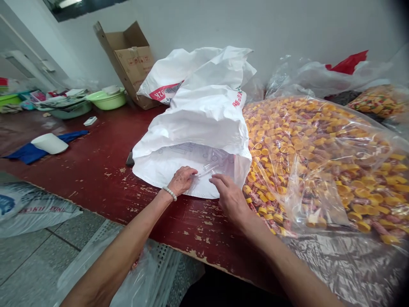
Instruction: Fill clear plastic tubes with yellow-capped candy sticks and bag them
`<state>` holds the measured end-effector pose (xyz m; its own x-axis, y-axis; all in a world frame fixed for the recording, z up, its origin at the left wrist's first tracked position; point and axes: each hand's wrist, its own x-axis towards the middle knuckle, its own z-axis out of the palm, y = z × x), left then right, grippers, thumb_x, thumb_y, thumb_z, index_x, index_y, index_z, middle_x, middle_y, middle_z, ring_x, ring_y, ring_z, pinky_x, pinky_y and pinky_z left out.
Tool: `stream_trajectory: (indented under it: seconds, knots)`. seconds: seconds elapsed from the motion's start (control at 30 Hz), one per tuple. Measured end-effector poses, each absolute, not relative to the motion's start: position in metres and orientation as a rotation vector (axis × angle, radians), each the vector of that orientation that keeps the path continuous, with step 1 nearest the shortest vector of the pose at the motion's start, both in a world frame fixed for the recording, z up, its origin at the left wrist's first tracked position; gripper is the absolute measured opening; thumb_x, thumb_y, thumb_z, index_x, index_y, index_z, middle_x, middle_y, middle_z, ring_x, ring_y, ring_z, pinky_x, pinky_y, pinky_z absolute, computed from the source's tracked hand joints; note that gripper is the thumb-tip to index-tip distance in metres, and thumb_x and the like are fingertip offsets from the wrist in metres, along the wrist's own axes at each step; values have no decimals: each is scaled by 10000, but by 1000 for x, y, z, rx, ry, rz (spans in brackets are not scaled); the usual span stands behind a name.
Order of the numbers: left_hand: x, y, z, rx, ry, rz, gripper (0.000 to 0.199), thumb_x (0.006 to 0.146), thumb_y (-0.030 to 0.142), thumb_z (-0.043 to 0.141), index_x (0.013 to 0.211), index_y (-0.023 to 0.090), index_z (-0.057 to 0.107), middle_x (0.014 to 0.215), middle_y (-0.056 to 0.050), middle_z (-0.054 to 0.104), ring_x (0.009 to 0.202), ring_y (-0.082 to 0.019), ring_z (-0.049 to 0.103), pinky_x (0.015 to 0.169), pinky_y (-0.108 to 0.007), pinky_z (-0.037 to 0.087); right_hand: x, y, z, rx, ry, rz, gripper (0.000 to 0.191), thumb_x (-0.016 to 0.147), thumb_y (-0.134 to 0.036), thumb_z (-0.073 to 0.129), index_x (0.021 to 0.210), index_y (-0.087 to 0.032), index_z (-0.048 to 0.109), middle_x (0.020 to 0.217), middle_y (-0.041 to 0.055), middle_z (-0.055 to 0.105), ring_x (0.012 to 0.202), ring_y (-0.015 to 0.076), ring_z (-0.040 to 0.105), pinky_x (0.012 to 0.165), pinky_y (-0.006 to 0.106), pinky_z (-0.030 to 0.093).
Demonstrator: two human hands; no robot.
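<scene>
A white woven sack (198, 113) lies on the red table with its mouth facing me. Several small clear tubes (219, 154) show inside it. My left hand (183, 179), with a beaded bracelet on the wrist, is at the sack's lower lip, its thumb and fingers closed round something clear that looks like a tube. To its right, my right hand (228, 194) is over the edge of the opening, thumb and index finger close to a clear tube; what lies between its fingers is too small to make out.
A large clear bag of yellow-capped pieces (287, 140) fills the right side of the worn red table (105, 149). An open cardboard box (136, 64) stands behind. Green basins (110, 100), a white cup-like item (50, 143) and blue cloth (27, 153) are at left.
</scene>
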<state>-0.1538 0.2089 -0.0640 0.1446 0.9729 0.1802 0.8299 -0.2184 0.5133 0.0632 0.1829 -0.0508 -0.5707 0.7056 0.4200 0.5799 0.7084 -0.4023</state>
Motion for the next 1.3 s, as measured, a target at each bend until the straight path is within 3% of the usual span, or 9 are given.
stream_trajectory:
  seconds: [0.2,0.33,0.43,0.53,0.8,0.9,1.0,1.17,1.3]
  knots:
    - [-153,194,-60,1861,1717,919,256,734,141,539,977,179,611,948,-46,651,853,-166,590,714,-264,471,47,230,-51,-1255,-2784,-108,263,869,-83,396,1012,-150,606,1239,167,510,1073,298,482,795,413,474]
    - [-149,180,-56,1470,1439,1183,266,730,184,596,996,193,592,922,-17,607,853,-138,559,735,-239,454,48,234,-58,-1169,-2631,94,275,859,-72,430,1068,-148,591,1203,148,543,1057,257,492,838,372,448]
    - [-142,168,-52,1179,1239,1262,331,702,165,627,1029,202,593,874,-5,564,811,-122,531,729,-243,465,40,222,-61,-1096,-2331,540,241,842,-169,536,1078,-140,578,959,89,627,892,189,562,788,311,462]
    - [-134,157,-52,1021,1072,1204,501,623,101,689,1104,213,603,1009,-26,575,798,-107,523,739,-242,461,27,203,-61,-1054,-2071,838,245,859,-257,534,1076,-156,584,882,50,634,771,146,584,724,282,474]
    - [-130,152,-67,763,1182,1323,476,580,146,779,1036,134,642,739,-13,655,618,-88,547,534,-198,369,10,215,-50,-1065,-2462,504,295,920,-144,354,1071,-150,608,988,99,571,828,157,549,714,257,442]
    - [-133,151,-60,618,1116,1406,486,619,172,768,1079,145,614,774,-16,654,696,-121,615,631,-235,455,9,245,-47,-1167,-2588,104,334,894,-66,339,1123,-144,571,1173,128,543,1009,220,494,807,332,403]
    - [-135,149,-52,568,989,1418,512,660,194,748,1140,203,570,784,10,630,759,-174,662,752,-356,514,9,265,-49,-1168,-2692,-32,254,898,-103,381,989,-161,612,1050,113,614,1063,263,456,854,396,359]
    - [-137,145,-56,558,1031,1385,512,650,172,751,1126,213,567,815,-11,649,645,-146,650,671,-347,544,16,260,-54,-1183,-2614,14,209,878,-125,434,1006,-171,592,1034,100,628,1026,249,484,835,375,379]
    - [-134,144,-62,553,1035,1322,378,628,151,763,989,138,651,875,-68,679,680,-128,643,700,-289,532,22,230,-55,-1038,-2167,487,223,834,-214,537,1053,-177,553,990,57,631,886,173,560,777,298,431]
